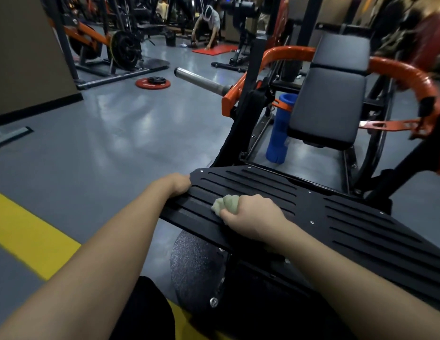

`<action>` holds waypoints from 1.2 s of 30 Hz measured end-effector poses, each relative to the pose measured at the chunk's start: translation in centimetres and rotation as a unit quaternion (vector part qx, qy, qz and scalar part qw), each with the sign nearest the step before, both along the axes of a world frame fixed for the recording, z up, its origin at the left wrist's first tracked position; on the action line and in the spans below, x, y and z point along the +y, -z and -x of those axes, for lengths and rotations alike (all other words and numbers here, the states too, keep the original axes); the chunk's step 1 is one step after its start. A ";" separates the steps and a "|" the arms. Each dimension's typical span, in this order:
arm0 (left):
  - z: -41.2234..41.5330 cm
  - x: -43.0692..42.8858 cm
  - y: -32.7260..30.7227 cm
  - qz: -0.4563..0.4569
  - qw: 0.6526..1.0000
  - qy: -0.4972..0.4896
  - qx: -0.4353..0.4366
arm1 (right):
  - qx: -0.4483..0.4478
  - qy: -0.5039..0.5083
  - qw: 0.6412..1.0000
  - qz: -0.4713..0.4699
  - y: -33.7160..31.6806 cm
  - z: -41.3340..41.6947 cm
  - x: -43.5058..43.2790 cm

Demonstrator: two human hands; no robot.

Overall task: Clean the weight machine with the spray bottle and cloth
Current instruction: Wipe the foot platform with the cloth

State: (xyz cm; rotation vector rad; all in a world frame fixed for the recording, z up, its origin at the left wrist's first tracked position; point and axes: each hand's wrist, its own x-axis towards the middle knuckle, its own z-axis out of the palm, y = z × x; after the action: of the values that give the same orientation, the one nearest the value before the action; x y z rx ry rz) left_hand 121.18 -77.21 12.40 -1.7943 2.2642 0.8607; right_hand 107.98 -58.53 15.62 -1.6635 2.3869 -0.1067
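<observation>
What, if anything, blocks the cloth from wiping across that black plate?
Nothing visible. The right hand presses the crumpled pale green cloth onto the black slotted metal footplate, whose surface to the right lies bare.

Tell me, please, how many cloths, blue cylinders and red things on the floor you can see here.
cloth: 1
blue cylinder: 1
red things on the floor: 2 (weight plate, mat)
Total: 4

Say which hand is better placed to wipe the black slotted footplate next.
Right: the right hand holds the bunched pale green cloth on the black slotted footplate; the left hand grips its edge.
</observation>
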 end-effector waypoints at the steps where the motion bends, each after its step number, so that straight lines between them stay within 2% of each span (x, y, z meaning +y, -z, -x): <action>1: 0.0 0.0 -0.1 -0.007 1.000 0.007 0.003 | -0.008 -0.011 1.000 -0.003 -0.3 -0.8 0.2; 6: -0.7 -0.6 0.0 -0.041 0.999 0.011 0.019 | -0.087 -0.020 0.996 0.019 -2.0 -4.1 -0.6; 10: -0.5 -0.7 0.7 -0.030 0.999 0.009 0.033 | 0.032 -0.064 0.994 0.080 0.2 -6.3 -0.6; 12: -0.2 -0.6 1.1 -0.010 1.000 0.013 0.026 | 0.030 -0.055 0.993 0.100 1.1 -6.2 -0.8; 22: -0.5 -2.7 3.8 0.038 0.999 -0.007 -0.007 | 0.028 0.092 0.994 0.056 3.1 2.0 -9.2; 29: -1.1 -3.0 4.6 0.081 0.997 0.002 -0.013 | 0.037 0.117 0.991 0.060 4.7 5.8 -14.1; 36: -0.4 -3.7 5.1 0.066 0.998 -0.008 0.009 | 0.050 0.127 0.988 0.075 7.3 9.9 -17.9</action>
State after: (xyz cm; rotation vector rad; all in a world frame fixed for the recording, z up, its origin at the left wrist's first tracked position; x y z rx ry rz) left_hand 121.61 -80.90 7.32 -1.8667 2.3723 0.7491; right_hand 98.11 -76.46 8.30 -1.4466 2.7194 -0.2570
